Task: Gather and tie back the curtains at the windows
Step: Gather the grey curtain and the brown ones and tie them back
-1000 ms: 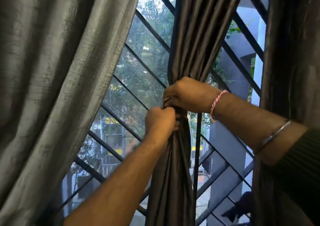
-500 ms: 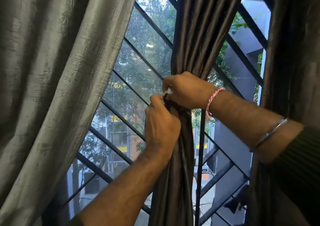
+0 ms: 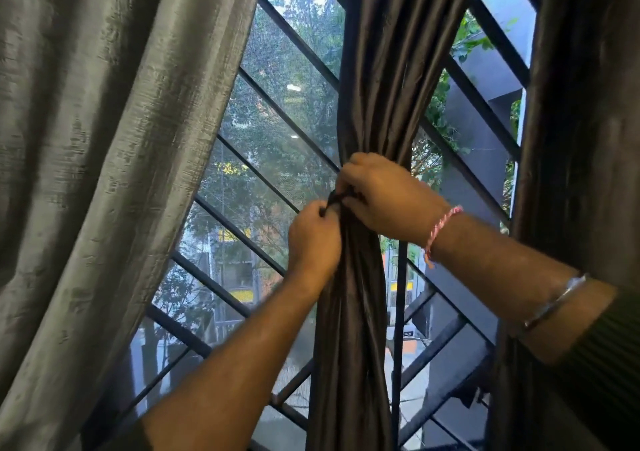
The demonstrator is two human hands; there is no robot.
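The dark curtain (image 3: 377, 80) hung gathered into one thick bunch at the middle of the window grille (image 3: 277, 104), cinched at its waist, where both my hands met. My right hand (image 3: 384, 197) wrapped the bunch from the right, fingers curled round the folds and, I think, one end of the thin dark tie (image 3: 337, 197); that part was blurred. My left hand (image 3: 313, 239) pinched the tie's other end just left of the bunch. So both grips were closed, one on cloth, one on tie.

I judged the fabric soft, limp and a little slick, heavy enough to sag out of a loose loop, so the waist of the bunch was the place to hold it. The pale curtain (image 3: 104, 173) hung loose well to the left. No containers were in view.
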